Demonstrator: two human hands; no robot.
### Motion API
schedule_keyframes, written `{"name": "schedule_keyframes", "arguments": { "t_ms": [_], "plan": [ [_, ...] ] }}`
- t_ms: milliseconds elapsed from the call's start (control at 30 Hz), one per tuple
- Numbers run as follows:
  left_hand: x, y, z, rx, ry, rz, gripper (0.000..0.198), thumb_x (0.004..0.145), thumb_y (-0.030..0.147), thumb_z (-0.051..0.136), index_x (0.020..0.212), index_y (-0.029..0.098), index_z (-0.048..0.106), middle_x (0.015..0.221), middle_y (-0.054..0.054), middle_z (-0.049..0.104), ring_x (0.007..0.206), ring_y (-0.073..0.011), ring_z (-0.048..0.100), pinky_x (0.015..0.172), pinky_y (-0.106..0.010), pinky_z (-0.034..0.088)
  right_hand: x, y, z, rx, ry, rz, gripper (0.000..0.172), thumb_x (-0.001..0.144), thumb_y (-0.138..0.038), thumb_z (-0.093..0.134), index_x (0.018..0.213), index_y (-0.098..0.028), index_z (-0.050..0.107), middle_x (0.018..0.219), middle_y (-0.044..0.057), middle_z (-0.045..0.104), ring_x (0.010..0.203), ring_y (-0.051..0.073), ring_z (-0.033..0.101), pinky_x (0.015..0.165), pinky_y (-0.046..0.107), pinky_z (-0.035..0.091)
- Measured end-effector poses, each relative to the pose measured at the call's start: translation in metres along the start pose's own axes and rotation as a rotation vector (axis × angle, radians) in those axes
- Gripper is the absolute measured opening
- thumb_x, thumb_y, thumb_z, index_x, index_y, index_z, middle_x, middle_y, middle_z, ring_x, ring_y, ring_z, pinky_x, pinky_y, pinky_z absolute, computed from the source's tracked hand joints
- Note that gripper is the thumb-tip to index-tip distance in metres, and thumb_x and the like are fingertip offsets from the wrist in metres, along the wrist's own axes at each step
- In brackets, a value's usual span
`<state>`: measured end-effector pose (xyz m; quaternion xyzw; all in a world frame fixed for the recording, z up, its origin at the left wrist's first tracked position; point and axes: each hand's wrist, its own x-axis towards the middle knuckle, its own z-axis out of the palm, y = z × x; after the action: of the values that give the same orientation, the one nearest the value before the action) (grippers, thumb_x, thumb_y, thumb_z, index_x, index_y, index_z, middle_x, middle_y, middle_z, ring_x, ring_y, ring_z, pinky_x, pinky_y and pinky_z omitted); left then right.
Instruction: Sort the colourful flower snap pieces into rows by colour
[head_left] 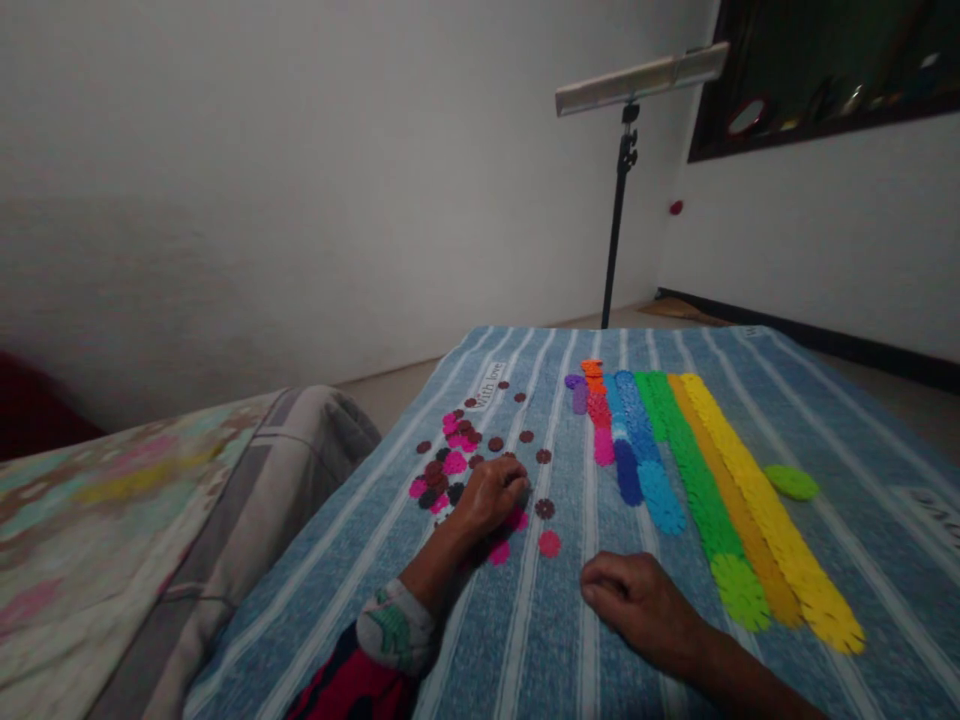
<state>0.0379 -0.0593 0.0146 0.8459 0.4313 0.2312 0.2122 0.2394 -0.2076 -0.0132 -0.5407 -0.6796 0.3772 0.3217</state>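
Observation:
My left hand [491, 494] rests with curled fingers on a scatter of pink and dark brown flower-shaped plastic discs [457, 455] on a blue striped towel [825, 400]; what its fingertips grip is hidden. My right hand [637, 595] lies on the towel with fingers curled under, nothing visible in it. To the right lie sorted rows of discs: yellow [772, 510], orange [739, 505], green [694, 470], blue [645, 450], and shorter pink, red and purple ones [596, 405].
A loose green disc piece [792, 482] lies right of the yellow row. A patterned bedsheet and grey blanket [247, 500] are at the left. A light stand [619, 200] stands by the white wall behind the towel.

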Motion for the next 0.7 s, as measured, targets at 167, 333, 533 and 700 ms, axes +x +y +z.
{"name": "schedule_keyframes", "arguments": {
  "t_ms": [167,333,533,700],
  "plan": [
    [-0.015,-0.005,-0.012,-0.091,0.062,-0.056,0.017,0.080,0.018,0.052,0.071,0.016,0.067,0.070,0.000,0.064,0.067,-0.0135,0.058,0.066,-0.024,0.042,-0.002,0.000,0.001,0.065,-0.006,0.074,0.018,0.079,-0.027,0.050,0.071,-0.017,0.061,0.048,-0.006,0.045,0.046,0.011,0.045,0.049,0.023,0.033],
    [-0.018,-0.002,-0.017,-0.096,0.061,-0.043,0.019,0.080,0.017,0.052,0.069,0.016,0.067,0.067,-0.001,0.063,0.064,-0.0133,0.057,0.065,-0.025,0.041,-0.003,0.001,0.002,0.080,0.012,0.099,0.019,0.082,-0.030,0.050,0.071,-0.017,0.060,0.048,-0.006,0.045,0.045,0.011,0.047,0.050,0.023,0.034],
    [-0.020,-0.003,-0.015,-0.086,0.023,-0.001,0.019,0.082,0.019,0.053,0.070,0.016,0.067,0.068,-0.001,0.064,0.065,-0.0135,0.058,0.064,-0.024,0.040,-0.004,0.003,0.003,0.091,0.036,0.123,0.022,0.084,-0.034,0.051,0.072,-0.017,0.060,0.049,-0.006,0.046,0.046,0.011,0.044,0.049,0.023,0.033],
    [-0.022,-0.002,-0.014,-0.006,-0.043,0.026,0.021,0.084,0.019,0.050,0.070,0.016,0.066,0.069,-0.001,0.064,0.064,-0.0129,0.057,0.061,-0.023,0.038,-0.006,0.007,0.004,0.078,0.060,0.111,0.022,0.085,-0.034,0.052,0.074,-0.017,0.060,0.049,-0.006,0.047,0.047,0.010,0.044,0.050,0.023,0.034]
  ]
}}
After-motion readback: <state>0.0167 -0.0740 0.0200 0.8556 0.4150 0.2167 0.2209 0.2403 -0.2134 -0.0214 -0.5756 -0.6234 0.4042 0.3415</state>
